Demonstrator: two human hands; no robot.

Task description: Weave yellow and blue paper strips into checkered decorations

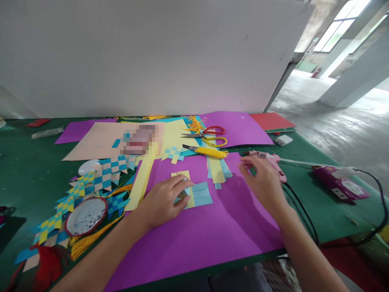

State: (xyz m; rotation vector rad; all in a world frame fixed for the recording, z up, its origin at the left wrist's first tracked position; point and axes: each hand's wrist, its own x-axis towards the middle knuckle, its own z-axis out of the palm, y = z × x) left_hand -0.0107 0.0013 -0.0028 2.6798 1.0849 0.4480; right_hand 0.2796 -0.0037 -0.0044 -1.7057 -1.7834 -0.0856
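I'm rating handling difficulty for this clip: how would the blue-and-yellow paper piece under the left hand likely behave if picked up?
The paper piece is probably light for its size, since it looks thin and lies flat. It may flex, and its blue strips could splay, as their ends stick out side by side. Pushed, it would likely slide over the smooth-looking purple sheet.

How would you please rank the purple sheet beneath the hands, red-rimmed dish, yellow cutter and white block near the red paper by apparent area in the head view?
1. Purple sheet
2. Red-rimmed dish, though nearness may enlarge it
3. Yellow cutter
4. White block
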